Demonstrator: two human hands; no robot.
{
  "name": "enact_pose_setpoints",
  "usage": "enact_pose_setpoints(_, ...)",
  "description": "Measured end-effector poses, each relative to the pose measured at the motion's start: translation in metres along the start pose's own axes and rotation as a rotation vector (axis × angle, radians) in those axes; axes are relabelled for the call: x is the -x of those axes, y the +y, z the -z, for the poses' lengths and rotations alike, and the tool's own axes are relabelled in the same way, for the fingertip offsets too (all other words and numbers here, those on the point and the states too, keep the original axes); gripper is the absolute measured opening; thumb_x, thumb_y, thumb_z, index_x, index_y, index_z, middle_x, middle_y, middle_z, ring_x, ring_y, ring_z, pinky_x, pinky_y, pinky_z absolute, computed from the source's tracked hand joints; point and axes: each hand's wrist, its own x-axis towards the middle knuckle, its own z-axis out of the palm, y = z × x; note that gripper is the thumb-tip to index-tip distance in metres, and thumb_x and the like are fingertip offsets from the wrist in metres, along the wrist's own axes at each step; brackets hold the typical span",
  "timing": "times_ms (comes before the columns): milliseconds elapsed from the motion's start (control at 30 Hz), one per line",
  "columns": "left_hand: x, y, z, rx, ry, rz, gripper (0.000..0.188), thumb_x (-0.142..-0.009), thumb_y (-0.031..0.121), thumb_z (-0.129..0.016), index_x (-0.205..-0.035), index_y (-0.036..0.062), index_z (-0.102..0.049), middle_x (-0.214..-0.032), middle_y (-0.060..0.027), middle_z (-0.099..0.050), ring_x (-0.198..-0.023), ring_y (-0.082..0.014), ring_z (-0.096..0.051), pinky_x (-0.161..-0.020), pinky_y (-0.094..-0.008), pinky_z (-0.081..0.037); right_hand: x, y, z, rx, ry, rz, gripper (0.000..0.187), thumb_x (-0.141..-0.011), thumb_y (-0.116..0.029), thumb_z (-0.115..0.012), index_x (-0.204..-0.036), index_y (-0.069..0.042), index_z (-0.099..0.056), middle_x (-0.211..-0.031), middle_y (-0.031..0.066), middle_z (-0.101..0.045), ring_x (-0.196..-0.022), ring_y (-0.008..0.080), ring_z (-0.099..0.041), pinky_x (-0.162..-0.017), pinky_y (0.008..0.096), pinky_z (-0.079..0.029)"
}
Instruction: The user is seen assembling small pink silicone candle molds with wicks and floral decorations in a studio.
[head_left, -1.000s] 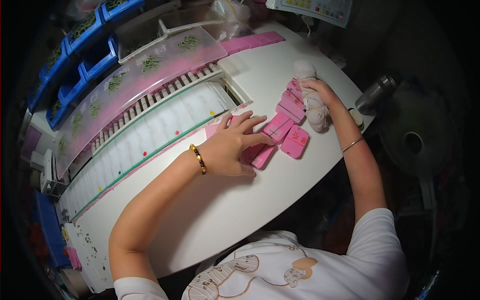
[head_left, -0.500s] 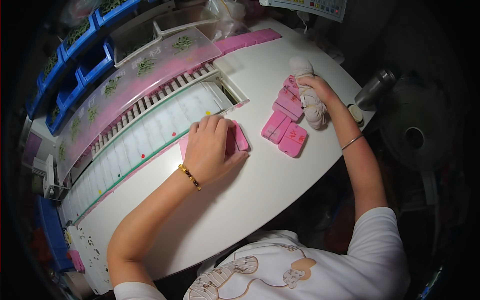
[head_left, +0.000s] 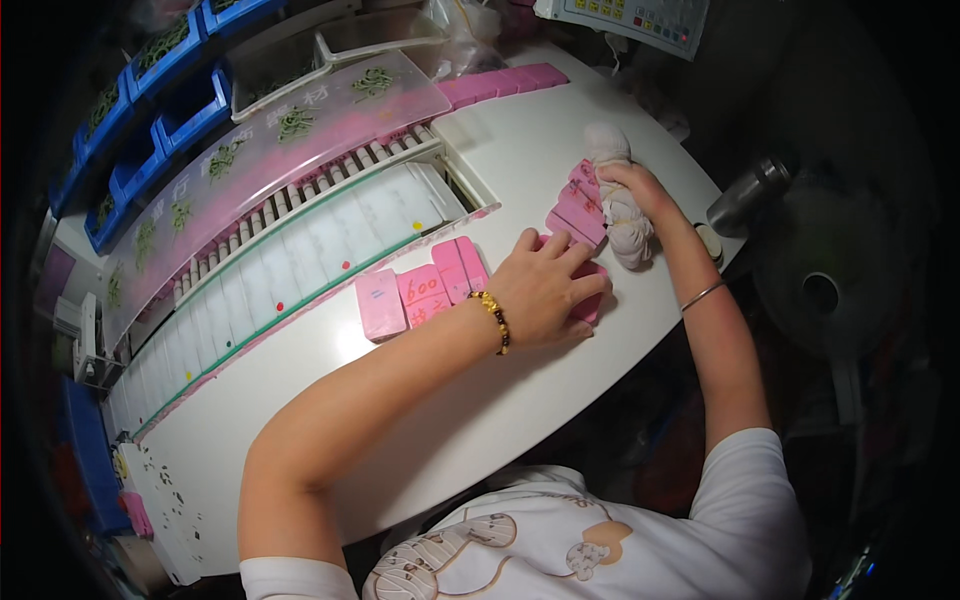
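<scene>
My right hand (head_left: 637,190) is wrapped round a knotted white cloth bundle (head_left: 628,235) that lies on the white table. Beside it, to its left, sit pink blocks (head_left: 572,217) with red handwriting. My left hand (head_left: 543,288) reaches across the table and covers more pink blocks (head_left: 590,308), its fingers bent over their edges. Most of those blocks are hidden under the palm. Several other pink blocks (head_left: 424,287) stand in a short row left of my left wrist, partly behind the forearm.
A long glass-edged tray (head_left: 300,265) with white strips runs along the left. Behind it are a row of rollers (head_left: 270,212), a clear sheet (head_left: 250,120) bearing green bits, and blue bins (head_left: 190,115). A dark bottle (head_left: 748,195) stands at the right edge; a keypad panel (head_left: 640,20) is at the back.
My left hand has moved right from the left row of pink blocks, uncovering it, onto the blocks near the cloth bundle. My right hand stays on the bundle. The view has shifted slightly.
</scene>
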Motion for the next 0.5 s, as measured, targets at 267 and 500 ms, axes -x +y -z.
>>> enact_pose_setpoints(267,0.014,-0.011,0.001,-0.203,0.112,0.360,0.049,-0.084,0.047,-0.071,-0.123,0.0202,-0.060,-0.113,-0.0130,-0.055,-0.110,-0.0302,-0.051,-0.087,-0.0440,-0.041,0.003,-0.007,-0.005,0.010,-0.022,0.024,0.028,-0.085,-0.027,-0.068,-0.097,-0.002,-0.070,-0.089,0.0041,-0.068,-0.078,0.0142,-0.064,-0.071,0.0282,-0.051)
enact_pose_setpoints(500,0.034,-0.004,0.010,-0.144,0.206,0.424,0.073,-0.085,0.052,-0.069,-0.146,0.0191,-0.046,-0.138,-0.0199,-0.047,-0.125,-0.0367,-0.046,-0.101,-0.0474,-0.037,-0.003,0.018,0.002,-0.042,0.127,-0.097,0.042,-0.082,-0.032,-0.071,-0.106,0.001,-0.069,-0.099,0.0097,-0.067,-0.086,0.0180,-0.066,-0.076,0.0319,-0.054)
